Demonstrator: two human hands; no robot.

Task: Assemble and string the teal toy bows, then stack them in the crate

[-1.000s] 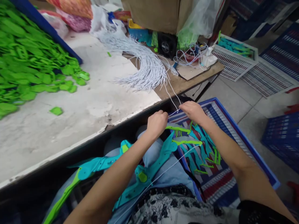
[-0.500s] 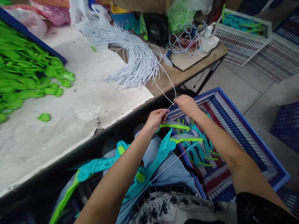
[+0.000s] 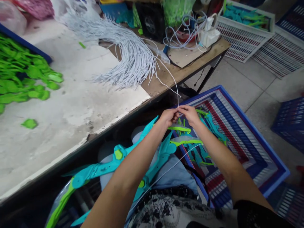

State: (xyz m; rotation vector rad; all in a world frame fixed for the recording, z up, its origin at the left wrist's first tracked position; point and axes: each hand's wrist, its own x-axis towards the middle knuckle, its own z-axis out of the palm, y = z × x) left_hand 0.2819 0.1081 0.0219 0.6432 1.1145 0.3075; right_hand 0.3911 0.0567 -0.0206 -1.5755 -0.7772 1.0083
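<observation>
Fingertips of my left hand (image 3: 171, 116) and my right hand (image 3: 188, 114) meet, both pinched on a thin white cord (image 3: 178, 100). The cord runs from the hands up toward a large bundle of white cords (image 3: 136, 58) on the table. Across my lap lie teal and green plastic toy bows (image 3: 99, 169), partly hidden under my left forearm. A second white string (image 3: 171, 166) stretches from a green bow tip (image 3: 190, 142) down toward my waist. The exact grip of the fingertips is too small to make out.
A blue-rimmed crate (image 3: 257, 126) holding teal and green bows stands at my right. Green plastic pieces (image 3: 30, 79) are heaped on the table's left. A black fan (image 3: 150, 22) and a white power adapter (image 3: 209, 36) sit at the back; white baskets (image 3: 242, 34) stand behind.
My hands have come together; before, they were apart with cord stretched between them. Both now sit slightly lower. The camera view has shifted a little.
</observation>
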